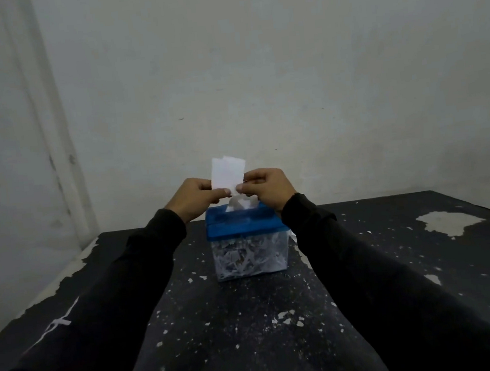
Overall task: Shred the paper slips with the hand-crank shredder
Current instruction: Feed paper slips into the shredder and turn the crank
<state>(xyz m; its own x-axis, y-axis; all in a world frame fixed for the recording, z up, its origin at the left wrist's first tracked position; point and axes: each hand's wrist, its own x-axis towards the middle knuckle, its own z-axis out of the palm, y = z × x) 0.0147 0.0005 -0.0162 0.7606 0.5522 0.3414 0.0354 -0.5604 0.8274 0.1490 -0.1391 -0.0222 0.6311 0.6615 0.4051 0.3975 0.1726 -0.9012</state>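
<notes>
Blue plastic caps the shredder [243, 226] in our one head view, and its clear bin [252, 255] on the desk [394, 260] is already packed with white shreds, so much is done. Our left hand [197, 197] and right hand [268, 189] each pinch the paper slips [227, 172] upright over the slot, lower edge seemingly entering; cranking remains.

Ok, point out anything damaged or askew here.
The black table has paint flaked off in pale patches, largest at the far right. The slips sit uneven in both hands, one edge offset. The shredder looks fine.
</notes>
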